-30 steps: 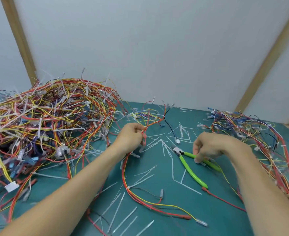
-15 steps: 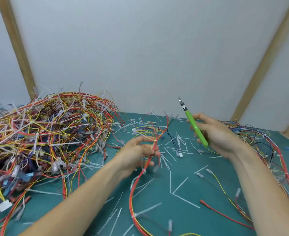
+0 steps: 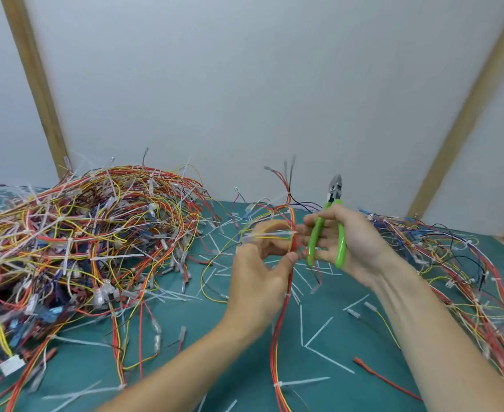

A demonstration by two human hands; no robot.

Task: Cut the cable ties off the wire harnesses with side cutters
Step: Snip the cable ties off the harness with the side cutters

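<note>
harness in hand [image 3: 287, 295]: red and yellow wires, lifted above the middle of the mat, trailing down to the near edge
cable tie [image 3: 270, 234]: white, sticking out left from the bundle by the fingertips
left hand [image 3: 258, 273]: pinched shut on the harness
side cutters [image 3: 329, 226]: green handles, nose pointing up and far
right hand [image 3: 350, 243]: wrapped round the cutters, fingertips touching the bundle
big tangle [image 3: 81, 242]: heaped up left
other harnesses [image 3: 455, 272]: spread out right
mat [image 3: 221, 346]: teal, littered with cut tie bits
</note>
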